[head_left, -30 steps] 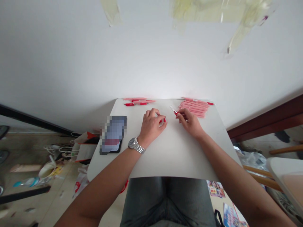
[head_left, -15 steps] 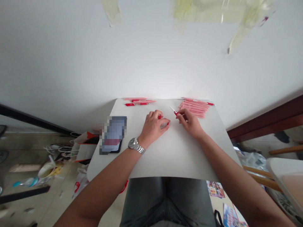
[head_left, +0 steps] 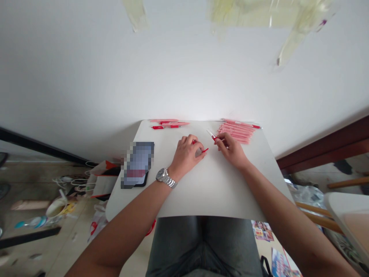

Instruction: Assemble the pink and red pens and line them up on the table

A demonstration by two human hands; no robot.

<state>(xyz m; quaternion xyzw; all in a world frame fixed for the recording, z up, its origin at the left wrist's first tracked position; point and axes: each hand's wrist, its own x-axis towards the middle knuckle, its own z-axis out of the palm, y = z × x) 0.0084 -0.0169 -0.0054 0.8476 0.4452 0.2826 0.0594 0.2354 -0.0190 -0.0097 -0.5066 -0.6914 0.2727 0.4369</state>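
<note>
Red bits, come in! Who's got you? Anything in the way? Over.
Left hand pinching a red bit. Right hand holding a pale-tipped one. Pink pens, phone nearby, neither between the hands.

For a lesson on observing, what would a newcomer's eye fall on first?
In the middle, probably the left hand with its silver metal wristwatch and small red piece, and the right hand holding a slender red, pale-tipped piece. Next, slim pink rods at the white tabletop's far right, and a dark rectangular phone at its left.
</note>
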